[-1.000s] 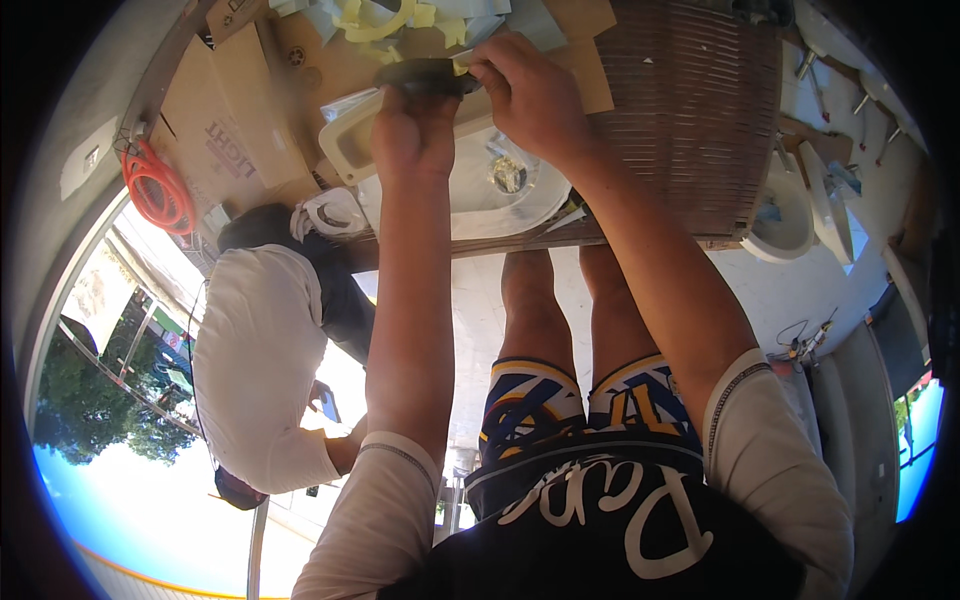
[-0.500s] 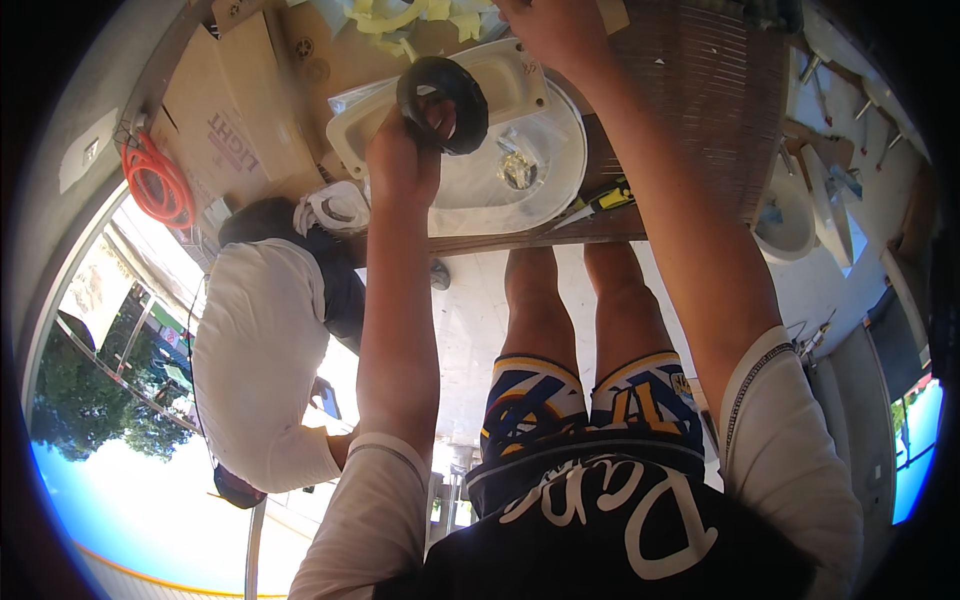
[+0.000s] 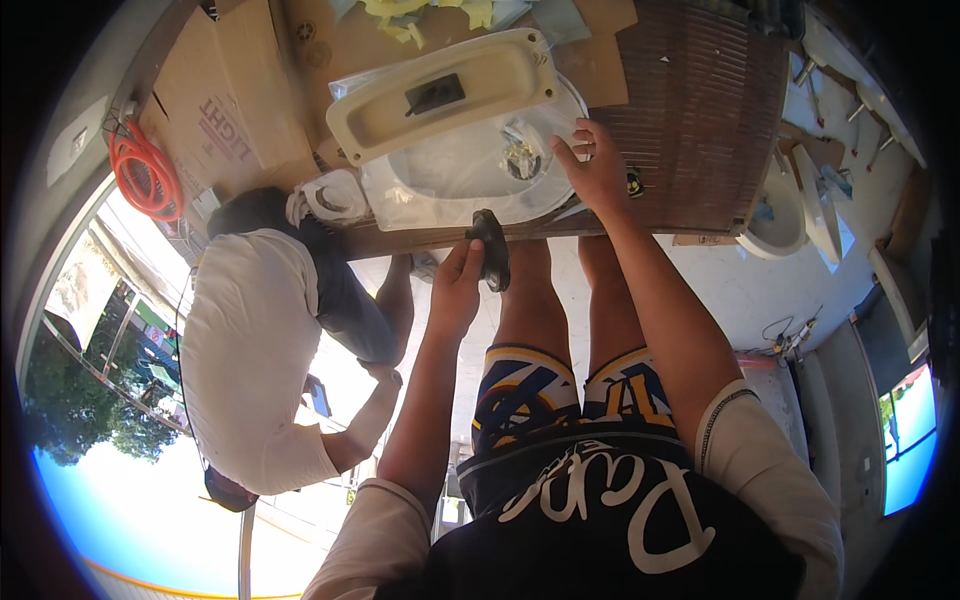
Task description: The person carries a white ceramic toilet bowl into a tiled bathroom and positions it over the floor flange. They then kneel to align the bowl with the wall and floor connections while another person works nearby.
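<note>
My left hand pinches a thick black rubber ring, seen nearly edge-on at the table's near edge. My right hand has its fingers apart, with nothing visible in it, beside the right rim of a white oval piece in clear plastic. A small bag of shiny parts lies on that piece. Behind it rests a long cream ceramic trough-like piece, with a flat black piece in its hollow. My right hand and forearm partly hide a yellow-and-black tool.
Cardboard lies at the left, and yellow scraps at the far side. A white roll sits near the table's edge. A person in a white shirt bends down at the left. White basins stand at the right.
My left hand has brought the black ring down and toward me, turning it edge-on. My right hand has come back from the far side to the oval piece's rim.
</note>
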Motion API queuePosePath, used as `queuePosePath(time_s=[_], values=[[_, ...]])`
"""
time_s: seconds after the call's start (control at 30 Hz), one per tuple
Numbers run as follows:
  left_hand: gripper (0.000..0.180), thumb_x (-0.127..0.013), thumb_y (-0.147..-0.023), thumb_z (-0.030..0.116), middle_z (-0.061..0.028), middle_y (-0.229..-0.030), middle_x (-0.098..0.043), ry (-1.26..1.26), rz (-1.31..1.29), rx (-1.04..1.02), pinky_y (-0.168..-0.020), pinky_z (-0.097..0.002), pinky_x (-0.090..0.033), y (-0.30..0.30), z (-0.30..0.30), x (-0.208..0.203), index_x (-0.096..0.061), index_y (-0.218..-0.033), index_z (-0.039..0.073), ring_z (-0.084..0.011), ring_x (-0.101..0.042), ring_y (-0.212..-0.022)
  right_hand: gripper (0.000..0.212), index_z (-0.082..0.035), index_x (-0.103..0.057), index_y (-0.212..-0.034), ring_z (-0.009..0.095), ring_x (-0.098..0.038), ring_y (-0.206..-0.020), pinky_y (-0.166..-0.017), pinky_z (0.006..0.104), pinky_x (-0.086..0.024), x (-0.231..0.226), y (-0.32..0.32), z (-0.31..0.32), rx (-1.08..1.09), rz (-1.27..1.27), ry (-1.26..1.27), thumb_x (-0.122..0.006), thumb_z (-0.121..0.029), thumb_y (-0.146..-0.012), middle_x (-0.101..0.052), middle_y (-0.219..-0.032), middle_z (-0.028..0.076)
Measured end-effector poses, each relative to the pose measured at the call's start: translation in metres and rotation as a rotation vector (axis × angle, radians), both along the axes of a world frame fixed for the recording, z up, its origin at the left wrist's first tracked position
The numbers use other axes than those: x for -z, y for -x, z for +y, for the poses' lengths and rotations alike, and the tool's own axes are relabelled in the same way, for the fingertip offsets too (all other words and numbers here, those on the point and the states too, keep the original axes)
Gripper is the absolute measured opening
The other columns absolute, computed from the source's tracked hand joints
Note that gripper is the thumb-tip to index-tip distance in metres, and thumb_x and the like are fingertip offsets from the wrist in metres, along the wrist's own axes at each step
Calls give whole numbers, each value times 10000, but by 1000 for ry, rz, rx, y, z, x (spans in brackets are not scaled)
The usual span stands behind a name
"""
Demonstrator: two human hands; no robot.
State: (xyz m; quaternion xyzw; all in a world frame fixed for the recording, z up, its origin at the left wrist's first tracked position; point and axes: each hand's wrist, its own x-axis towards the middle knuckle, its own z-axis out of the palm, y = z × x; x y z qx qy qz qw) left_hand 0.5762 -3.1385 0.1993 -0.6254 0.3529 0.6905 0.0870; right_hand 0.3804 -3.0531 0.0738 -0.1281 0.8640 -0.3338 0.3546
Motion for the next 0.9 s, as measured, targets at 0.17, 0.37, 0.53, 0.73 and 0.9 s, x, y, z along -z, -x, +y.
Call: queuePosePath(time_s=[0.17, 0.37, 0.53, 0.73, 0.9], values=[[323, -480, -981, 282, 2, -846, -567, 58, 15, 113, -757, -217, -375, -13, 14, 10, -597, -1038, -13, -65, -456, -806, 300, -50, -588, -1005, 216, -630, -743, -683, 324, -503, 6, -24, -5, -223, -87, 22, -657, -284, -830, -639, -904, 129], [371, -444, -987, 305, -109, -933, -625, 80, 128, 16, -813, -272, -424, -17, 13, 25, -581, -1071, -29, -146, -543, -882, 225, -13, -594, -926, 158, -611, -672, -632, 294, -489, -13, -23, 15, -130, -235, 108, -639, -226, -868, -640, -758, 78], [367, -443, -988, 301, -63, -919, -614, -4, 88, -57, -811, -268, -421, -24, 17, 24, -581, -1056, -32, -132, -532, -874, 228, 5, -565, -976, 119, -589, -722, -687, 285, -521, -17, 10, 68, 255, -291, 64, -593, -214, -917, -619, -829, 59], [372, -431, -994, 306, -33, -993, -606, -112, 39, 71, -868, -295, -421, -50, 15, 26, -562, -1161, 0, -107, -531, -926, 212, 7, -546, -1043, 150, -607, -836, -749, 325, -554, 4, 50, 114, 688, -343, 317, -588, -156, -914, -607, -898, 78], [334, -449, -989, 293, -17, -956, -605, -153, 32, 27, -787, -251, -421, -57, 8, 23, -578, -1136, 23, -94, -532, -853, 237, -14, -577, -1080, 162, -625, -827, -718, 291, -533, -14, 30, 142, 674, -353, 72, -609, -163, -898, -633, -879, 72]])
